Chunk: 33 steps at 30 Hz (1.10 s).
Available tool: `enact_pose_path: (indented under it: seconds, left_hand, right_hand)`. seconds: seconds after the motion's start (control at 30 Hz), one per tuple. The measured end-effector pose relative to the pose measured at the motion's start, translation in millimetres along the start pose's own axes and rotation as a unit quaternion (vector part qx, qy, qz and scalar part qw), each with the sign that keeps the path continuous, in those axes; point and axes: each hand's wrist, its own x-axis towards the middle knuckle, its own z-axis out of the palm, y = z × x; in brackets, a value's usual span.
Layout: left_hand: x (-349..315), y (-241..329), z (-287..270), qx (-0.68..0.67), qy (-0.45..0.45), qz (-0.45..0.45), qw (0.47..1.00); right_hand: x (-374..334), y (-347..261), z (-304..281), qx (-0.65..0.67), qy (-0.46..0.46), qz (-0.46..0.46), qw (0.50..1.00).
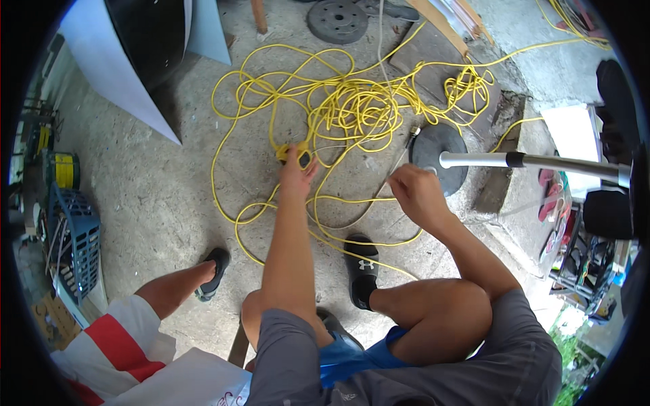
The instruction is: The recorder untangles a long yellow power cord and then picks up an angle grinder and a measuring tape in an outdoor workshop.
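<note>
My left hand (296, 177) is closed around a yellow-and-black extension cord socket (303, 160), held low over the concrete. My right hand (418, 193) is pinched beside the round black base (440, 145) of a stand with a white pole. A thin grey cord (369, 208) runs through its fingertips, though the grip itself is partly hidden. A dark plug (414, 133) lies just beyond that hand. Ahead of both hands, a yellow extension cord (359, 111) lies in a tangled heap, with loose loops reaching back toward my feet.
A grey weight plate (337, 20) and a wooden board (440, 24) lie at the far side. White curved panels (122, 74) stand far left, above a blue plastic basket (76, 233). Another person's foot (215, 271) rests at my left. The metal pole (569, 166) crosses the right side.
</note>
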Motion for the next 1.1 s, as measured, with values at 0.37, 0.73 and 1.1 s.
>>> enact_pose_path:
  seconds: [0.37, 0.73, 1.1]
  left_hand:
    - [-123.5, 30.3, 45.4, 0.376, -0.141, 0.125, 0.907]
    - [-307.5, 23.6, 67.3, 0.534, -0.552, 0.151, 0.622]
    - [-297.7, 45.3, 74.3, 0.495, -0.456, 0.157, 0.723]
  right_hand:
    - [-65.9, -72.5, -110.1, 0.361, -0.214, 0.014, 0.907]
    - [-121.4, -140.1, -165.6, 0.401, -0.018, -0.056, 0.914]
    - [-375.5, 78.1, -265.1, 0.054, 0.135, 0.478, 0.866]
